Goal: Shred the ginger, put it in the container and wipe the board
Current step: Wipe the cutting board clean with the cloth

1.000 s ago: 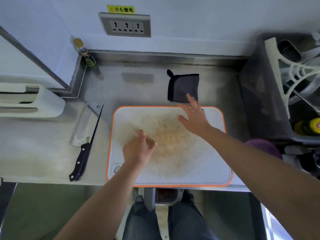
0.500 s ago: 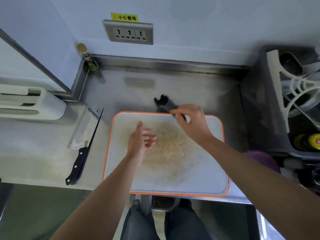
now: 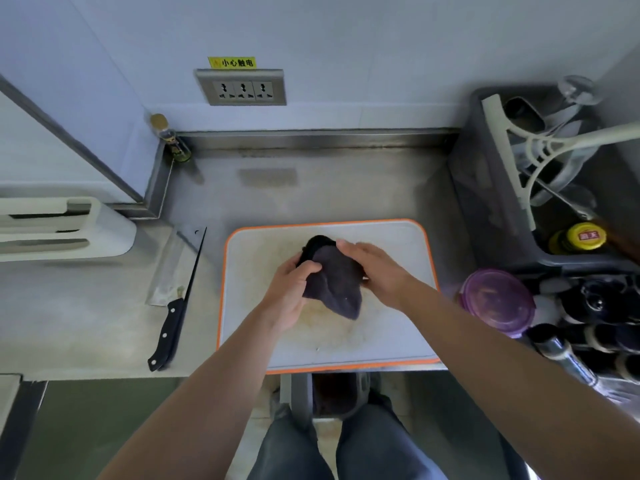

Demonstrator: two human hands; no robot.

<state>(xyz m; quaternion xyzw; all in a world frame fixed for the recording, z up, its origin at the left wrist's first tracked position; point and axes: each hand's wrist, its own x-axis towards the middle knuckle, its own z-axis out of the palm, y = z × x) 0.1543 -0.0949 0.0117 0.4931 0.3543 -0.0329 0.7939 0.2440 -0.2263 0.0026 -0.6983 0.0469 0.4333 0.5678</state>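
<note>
Counter [image 3: 104, 306] bears purple-lidded container [image 3: 498, 301].

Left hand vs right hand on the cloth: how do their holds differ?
Left hand grips the cloth with curled fingers; right hand lays straighter fingers across it. Left hand's thumb shows on the cloth; right hand's is hidden. Both touch the cloth above the cutting board.

Both hands, left [image 3: 289, 292] and right [image 3: 375, 268], gripping dark cloth [image 3: 337, 284] over orange-rimmed board [image 3: 398, 327]

One head-worn view looks steeply down, close over the counter [image 3: 86, 306], seemingly wide-angle.
</note>
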